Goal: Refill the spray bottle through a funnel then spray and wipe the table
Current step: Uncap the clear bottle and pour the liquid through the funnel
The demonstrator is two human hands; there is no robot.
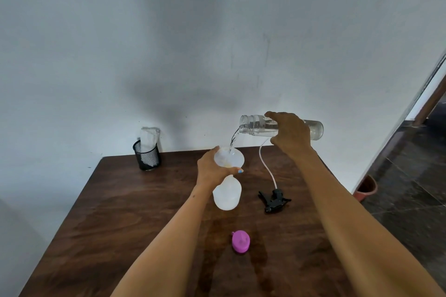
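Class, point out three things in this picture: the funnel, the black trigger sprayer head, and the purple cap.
funnel (232,157): head view, on its translucent bowl.
black trigger sprayer head (274,201): head view, on its black body.
purple cap (240,241): head view, on its top face.

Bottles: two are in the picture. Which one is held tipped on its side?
The clear bottle in the right hand, held sideways, pouring water into the funnel. The white spray bottle stands upright under the funnel, which the left hand steadies.
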